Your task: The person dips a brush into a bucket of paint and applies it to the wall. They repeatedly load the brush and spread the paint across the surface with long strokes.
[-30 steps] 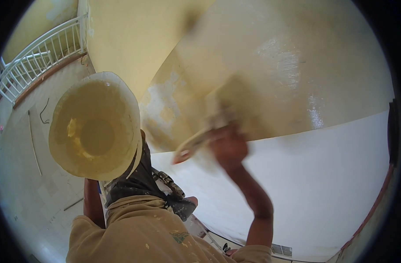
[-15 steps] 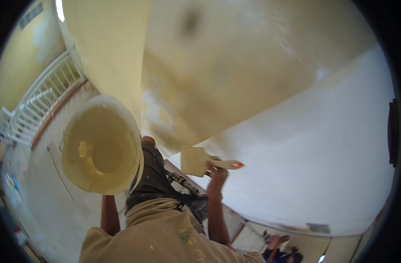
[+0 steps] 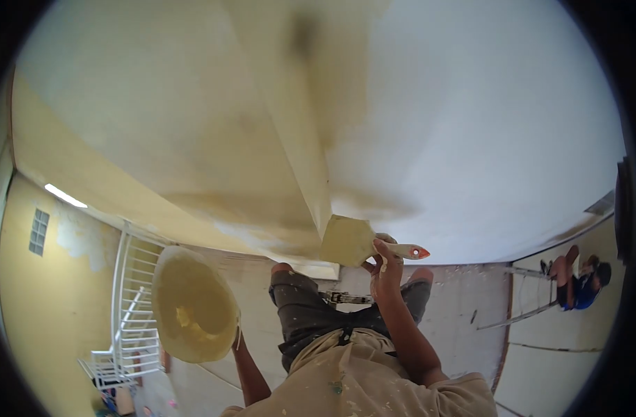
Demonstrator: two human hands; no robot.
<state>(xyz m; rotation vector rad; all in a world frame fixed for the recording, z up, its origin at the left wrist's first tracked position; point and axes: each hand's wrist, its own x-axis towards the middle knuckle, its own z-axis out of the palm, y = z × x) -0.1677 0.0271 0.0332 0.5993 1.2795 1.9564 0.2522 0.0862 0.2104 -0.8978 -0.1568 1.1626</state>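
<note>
A wide paintbrush [image 3: 347, 241], its bristles loaded with pale yellow paint, sits just right of the frame's centre, its bristle end pointing toward nine o'clock and its light handle with a red tip toward three o'clock. The right hand [image 3: 386, 267] is clenched around the handle from below, fingers wrapped about it, the forearm running down toward five o'clock into a paint-flecked tan shirt [image 3: 346, 379]. The bristles lie close to the edge where a yellow-painted surface [image 3: 193, 139] meets a white one [image 3: 485, 125]; whether they touch it cannot be told. At eight o'clock from the brush, the left hand [image 3: 236, 338] grips the lower rim of a round bucket [image 3: 193, 306], which is tilted toward the camera so its yellow-coated inside and a puddle of paint show. Between bucket and brush hand are the person's dark, spattered shorts [image 3: 311, 316], with a metal ladder part [image 3: 346, 297] visible just beyond them. Farther out, at nine o'clock, a white railing [image 3: 134, 306] stands against a yellow wall [image 3: 47, 292] with a small grid vent [image 3: 38, 231] and a bright strip light [image 3: 65, 196]. Well apart, at three o'clock, another person [image 3: 579, 281] in blue sits on a ladder [image 3: 523, 295] near the white wall.
</note>
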